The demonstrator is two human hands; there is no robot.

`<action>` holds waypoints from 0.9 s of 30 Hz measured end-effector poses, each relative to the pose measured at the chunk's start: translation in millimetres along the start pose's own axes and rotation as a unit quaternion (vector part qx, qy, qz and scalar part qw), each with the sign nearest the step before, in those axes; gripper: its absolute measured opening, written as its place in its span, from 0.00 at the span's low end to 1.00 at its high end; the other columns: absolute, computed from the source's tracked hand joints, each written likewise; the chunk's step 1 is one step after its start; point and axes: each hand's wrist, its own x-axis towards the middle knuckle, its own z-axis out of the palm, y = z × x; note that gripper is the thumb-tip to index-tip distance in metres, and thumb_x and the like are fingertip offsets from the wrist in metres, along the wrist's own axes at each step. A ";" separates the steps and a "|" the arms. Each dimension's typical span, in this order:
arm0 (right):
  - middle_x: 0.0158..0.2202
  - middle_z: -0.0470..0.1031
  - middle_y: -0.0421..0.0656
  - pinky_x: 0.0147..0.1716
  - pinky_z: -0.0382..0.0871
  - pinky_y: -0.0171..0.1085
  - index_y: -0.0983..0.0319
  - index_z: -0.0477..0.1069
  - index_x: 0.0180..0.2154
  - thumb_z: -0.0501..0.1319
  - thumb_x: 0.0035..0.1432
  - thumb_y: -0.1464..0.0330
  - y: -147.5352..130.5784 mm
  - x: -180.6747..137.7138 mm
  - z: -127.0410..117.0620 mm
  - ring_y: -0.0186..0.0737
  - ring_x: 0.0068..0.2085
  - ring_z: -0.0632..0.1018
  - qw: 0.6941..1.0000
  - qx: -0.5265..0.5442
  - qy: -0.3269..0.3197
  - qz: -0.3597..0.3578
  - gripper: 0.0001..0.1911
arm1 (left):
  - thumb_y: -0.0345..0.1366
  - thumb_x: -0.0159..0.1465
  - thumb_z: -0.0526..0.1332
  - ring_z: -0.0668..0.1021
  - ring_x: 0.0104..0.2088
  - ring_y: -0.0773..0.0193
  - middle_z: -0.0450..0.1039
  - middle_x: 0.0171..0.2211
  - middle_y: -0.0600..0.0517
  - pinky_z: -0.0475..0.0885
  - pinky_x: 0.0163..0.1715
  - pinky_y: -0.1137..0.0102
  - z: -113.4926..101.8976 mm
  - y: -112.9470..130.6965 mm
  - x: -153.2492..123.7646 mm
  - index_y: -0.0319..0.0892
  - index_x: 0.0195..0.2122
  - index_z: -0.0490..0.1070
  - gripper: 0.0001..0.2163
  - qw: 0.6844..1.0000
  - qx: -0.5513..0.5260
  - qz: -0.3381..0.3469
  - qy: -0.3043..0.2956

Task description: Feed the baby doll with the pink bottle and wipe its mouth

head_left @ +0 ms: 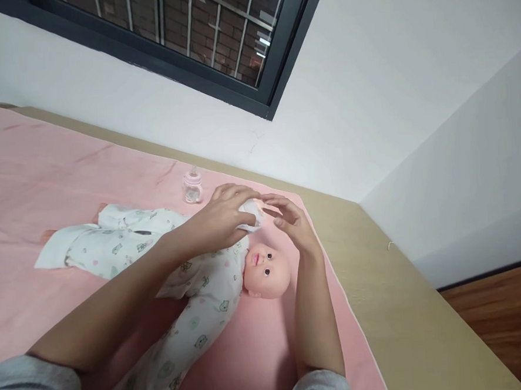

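Observation:
A baby doll (267,272) lies on its back in white printed clothes (208,280), its bald head toward the right. One long sleeve (165,368) stretches toward me, and no doll hand shows at its end. Above the doll's far shoulder, my left hand (224,215) is closed round a white sleeve end (251,214), partly hidden by my fingers. My right hand (291,219) is beside it, fingers curved and apart, with fingertips close to the sleeve opening. Whether they touch it I cannot tell.
A small baby bottle (193,186) with a pink collar stands beyond the doll. Under both is a pink sheet (17,192) over a tan board (357,259). A white wall (327,126) with a dark-framed window (267,97) rises behind.

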 end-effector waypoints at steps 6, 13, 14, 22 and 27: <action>0.61 0.64 0.44 0.63 0.58 0.51 0.54 0.75 0.40 0.68 0.55 0.58 -32.1 -2.5 40.9 0.47 0.64 0.63 0.951 -0.303 0.056 -0.043 0.11 | 0.28 0.60 0.56 0.62 0.62 0.44 0.63 0.62 0.43 0.57 0.60 0.46 -5.3 -12.5 -3.1 0.42 0.34 0.80 0.12 0.999 0.014 -0.034 -0.016; 0.38 0.76 0.42 0.48 0.69 0.41 0.58 0.72 0.35 0.67 0.55 0.60 -23.1 1.1 38.3 0.40 0.43 0.77 0.977 -0.201 0.068 0.021 0.10 | 0.31 0.61 0.54 0.63 0.62 0.47 0.66 0.61 0.48 0.56 0.61 0.48 -10.7 -31.7 -7.0 0.44 0.39 0.78 0.13 0.994 -0.017 -0.100 -0.029; 0.36 0.75 0.41 0.44 0.70 0.39 0.58 0.71 0.36 0.68 0.54 0.60 -20.6 1.8 34.8 0.39 0.40 0.76 0.980 -0.174 0.086 0.044 0.11 | 0.33 0.62 0.54 0.64 0.62 0.47 0.66 0.61 0.48 0.56 0.61 0.49 -12.1 -36.3 -7.8 0.44 0.41 0.78 0.13 0.993 -0.028 -0.113 -0.025; 0.24 0.67 0.33 0.25 0.60 0.31 0.57 0.62 0.37 0.67 0.47 0.62 15.4 6.3 -10.5 0.32 0.24 0.68 0.953 -0.023 0.201 0.228 0.18 | 0.41 0.66 0.53 0.66 0.61 0.52 0.68 0.59 0.49 0.56 0.62 0.50 -35.2 -66.5 -20.6 0.48 0.50 0.73 0.15 0.982 -0.074 -0.174 0.026; 0.23 0.67 0.32 0.25 0.58 0.31 0.57 0.65 0.42 0.66 0.44 0.64 34.6 7.0 -24.4 0.31 0.23 0.66 0.945 -0.004 0.173 0.277 0.21 | 0.42 0.67 0.52 0.67 0.61 0.52 0.69 0.58 0.48 0.57 0.62 0.51 -44.9 -71.2 -25.6 0.47 0.48 0.75 0.15 0.978 -0.075 -0.191 0.041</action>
